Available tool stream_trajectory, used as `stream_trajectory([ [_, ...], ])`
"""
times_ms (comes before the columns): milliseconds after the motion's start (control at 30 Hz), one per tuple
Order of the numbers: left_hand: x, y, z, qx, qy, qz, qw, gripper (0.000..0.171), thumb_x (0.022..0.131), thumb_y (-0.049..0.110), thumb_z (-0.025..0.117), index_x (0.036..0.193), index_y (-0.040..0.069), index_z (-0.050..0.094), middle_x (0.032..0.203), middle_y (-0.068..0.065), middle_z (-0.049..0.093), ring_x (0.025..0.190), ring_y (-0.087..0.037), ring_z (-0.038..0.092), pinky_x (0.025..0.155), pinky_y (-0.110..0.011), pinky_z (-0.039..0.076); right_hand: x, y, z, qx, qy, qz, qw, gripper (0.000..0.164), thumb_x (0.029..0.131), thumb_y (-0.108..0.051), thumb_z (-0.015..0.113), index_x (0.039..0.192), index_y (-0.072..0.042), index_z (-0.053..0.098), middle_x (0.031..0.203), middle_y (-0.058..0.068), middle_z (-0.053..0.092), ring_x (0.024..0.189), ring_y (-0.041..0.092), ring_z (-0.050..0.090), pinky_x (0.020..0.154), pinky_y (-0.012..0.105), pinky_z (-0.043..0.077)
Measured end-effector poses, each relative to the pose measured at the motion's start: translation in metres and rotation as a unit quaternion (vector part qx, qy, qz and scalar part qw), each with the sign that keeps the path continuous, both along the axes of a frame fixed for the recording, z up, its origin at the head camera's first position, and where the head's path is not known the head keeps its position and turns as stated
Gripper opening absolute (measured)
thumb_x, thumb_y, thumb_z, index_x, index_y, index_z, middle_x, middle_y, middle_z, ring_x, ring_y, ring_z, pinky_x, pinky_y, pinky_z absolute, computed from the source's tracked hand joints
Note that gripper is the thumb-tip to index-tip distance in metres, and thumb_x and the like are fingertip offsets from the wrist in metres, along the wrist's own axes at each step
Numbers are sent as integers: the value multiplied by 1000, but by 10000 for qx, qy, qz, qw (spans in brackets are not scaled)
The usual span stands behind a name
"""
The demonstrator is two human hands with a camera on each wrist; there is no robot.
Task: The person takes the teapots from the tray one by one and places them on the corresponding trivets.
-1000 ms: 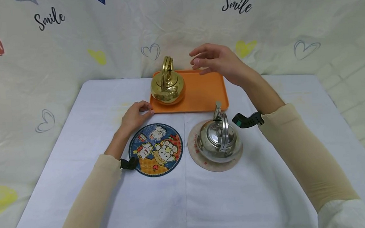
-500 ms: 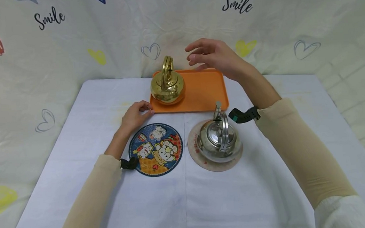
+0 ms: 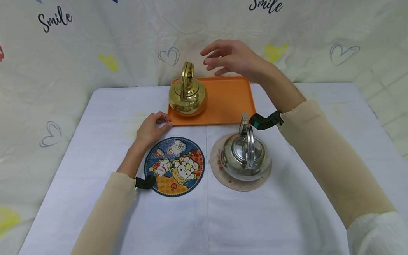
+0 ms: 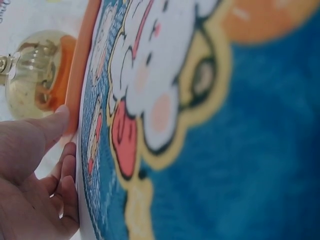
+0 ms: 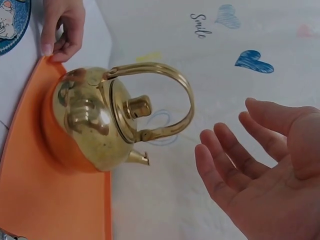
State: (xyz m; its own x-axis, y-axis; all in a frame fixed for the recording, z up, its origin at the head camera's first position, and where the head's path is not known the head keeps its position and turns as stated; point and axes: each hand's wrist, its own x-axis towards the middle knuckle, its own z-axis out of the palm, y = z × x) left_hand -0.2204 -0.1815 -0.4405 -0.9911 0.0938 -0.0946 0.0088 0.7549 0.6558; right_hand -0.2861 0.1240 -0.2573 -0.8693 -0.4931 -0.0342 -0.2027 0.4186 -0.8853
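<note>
A gold kettle (image 3: 187, 98) stands upright on the left part of an orange tray (image 3: 228, 98), its arched handle raised. My left hand (image 3: 150, 129) is at the tray's near left corner; in the left wrist view the thumb lies against the tray rim (image 4: 75, 95), with the other fingers curled beside it. Above the tray, right of the kettle, my right hand (image 3: 236, 59) hovers with loosely bent fingers and nothing in it. The right wrist view shows a gap between those fingers and the kettle handle (image 5: 185, 90).
A silver kettle (image 3: 241, 158) sits on a pale round mat (image 3: 228, 180) below my right forearm. Beside it lies a round cartoon mat (image 3: 176, 188), near my left wrist. White cloth covers the table (image 3: 196, 229), and a printed curtain (image 3: 131, 34) hangs behind.
My right hand has moved left and slightly up, closer to the gold kettle's handle. The left hand, tray and both kettles have stayed in place.
</note>
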Motion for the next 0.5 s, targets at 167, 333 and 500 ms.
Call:
stream_trajectory([
  [167,0,0,-3,26,26,-26,10000,25,103,32,66,121,14,66,131,-14,62,128,-33,56,114,-53,43,-4,-3,0,123,-142,20,9998,38,103,-21,66,141,-16,61,141,7,63,121,21,64,109,41,54],
  [333,1,0,-4,13,48,-18,10000,25,103,32,66,121,14,66,131,-14,62,128,-33,57,113,-53,43,-9,-5,-4,215,-123,101,9996,39,103,-24,66,141,-17,61,142,6,62,124,23,64,109,42,54],
  [500,1,0,-2,-20,101,-13,9999,26,103,32,66,121,14,66,130,-14,62,127,-33,57,112,-53,44,-14,-10,-7,397,-160,147,9990,41,103,-28,66,142,-18,59,143,7,62,122,20,63,110,42,54],
])
